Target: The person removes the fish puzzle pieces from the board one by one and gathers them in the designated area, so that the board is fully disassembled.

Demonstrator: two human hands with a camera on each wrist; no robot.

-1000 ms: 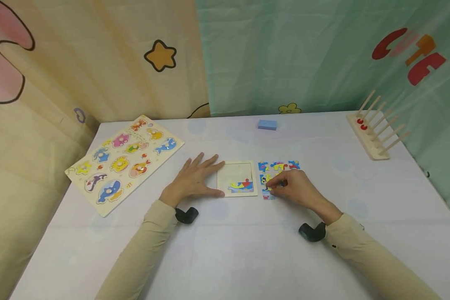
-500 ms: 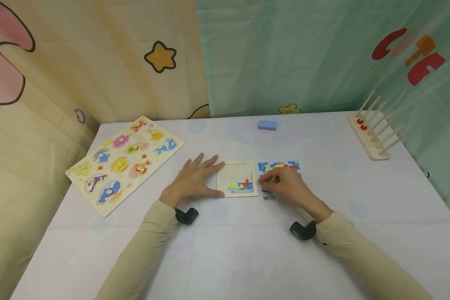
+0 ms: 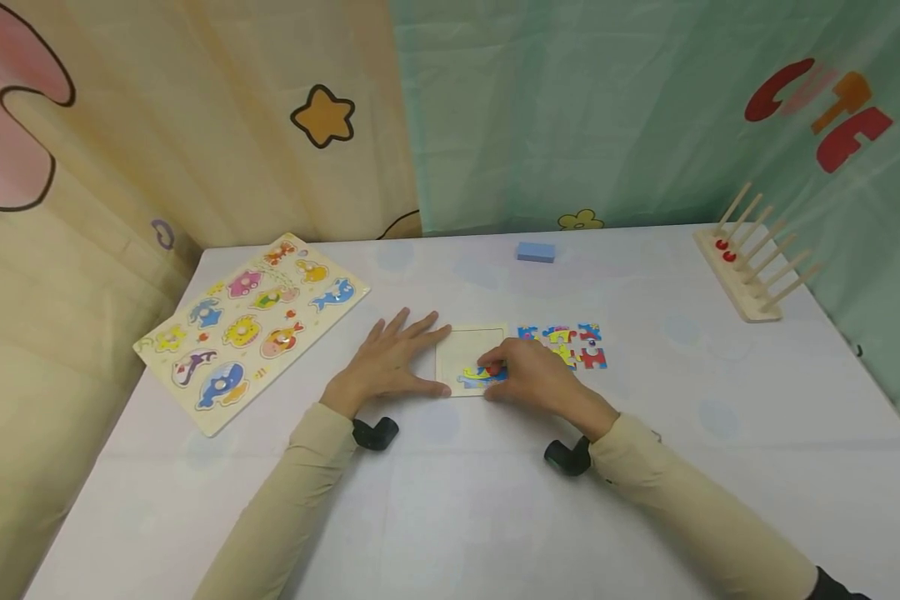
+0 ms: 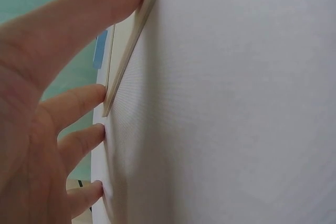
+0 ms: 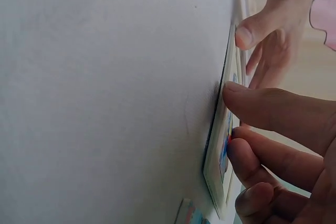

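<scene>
My left hand (image 3: 386, 362) lies on the table with fingers spread, thumb and index fingertip at the left edge of a small wooden puzzle frame (image 3: 444, 360). Joined jigsaw pieces (image 3: 471, 379) in yellow, blue and red fill part of the frame's near side. Over the frame's right side is my right hand (image 3: 536, 375), hiding that part. In the right wrist view its thumb (image 5: 252, 100) rests at the near rim, apart from the fingers, whose bent tips touch the coloured pieces. Loose jigsaw pieces (image 3: 558, 335) lie right of the frame, some hidden under my right hand.
A large animal knob-puzzle board (image 3: 251, 329) lies tilted at the left. At the back is a blue block (image 3: 536, 252). A wooden peg stand (image 3: 742, 279) with red beads stands at the far right. Curtains hang behind the table.
My right hand has moved left from the loose pieces onto the frame's right side, uncovering some pieces behind it. My left hand stays at the frame's left edge.
</scene>
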